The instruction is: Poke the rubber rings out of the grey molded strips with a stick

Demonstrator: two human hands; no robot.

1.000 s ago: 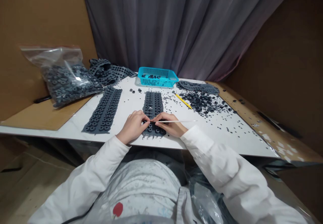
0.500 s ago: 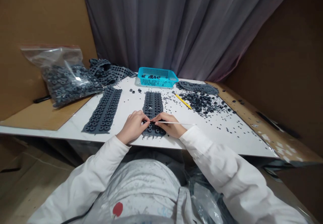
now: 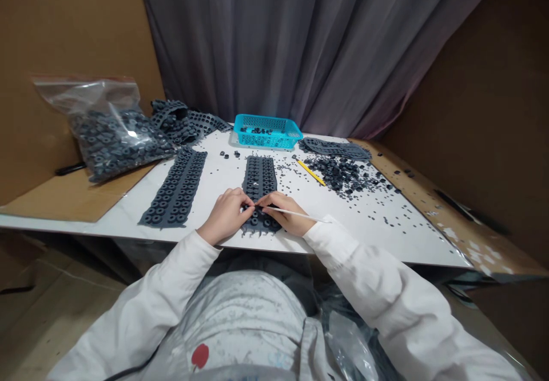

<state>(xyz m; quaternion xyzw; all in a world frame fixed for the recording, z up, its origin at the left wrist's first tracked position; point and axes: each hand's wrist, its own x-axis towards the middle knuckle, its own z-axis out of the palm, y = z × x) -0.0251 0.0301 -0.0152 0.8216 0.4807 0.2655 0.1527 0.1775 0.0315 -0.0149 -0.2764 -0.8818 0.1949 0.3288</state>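
Note:
A dark grey rubber sheet (image 3: 261, 174) with rows of round ring-shaped parts lies in front of me at the table's near edge. Over its lower half, my left hand (image 3: 229, 212) pinches at something too small to make out, thumb and forefinger together. My right hand (image 3: 288, 212) grips a thin white stick (image 3: 295, 214), whose tip meets the left fingertips. The stick slants back over the right wrist. Left of my hands lies a second such sheet (image 3: 175, 189), flat and untouched.
A blue basket (image 3: 268, 141) holds a few dark pieces. Small black parts (image 3: 338, 174) lie heaped at the right beside a yellow stick-like tool (image 3: 311, 172). A clear bag (image 3: 122, 141) of grey rings stands left, near piled sheets (image 3: 189, 120). Another sheet (image 3: 337, 148) lies back right.
The rear end of the white stick has swung downward and towards me, with the right hand turning slightly. The left hand stays in place over the sheet.

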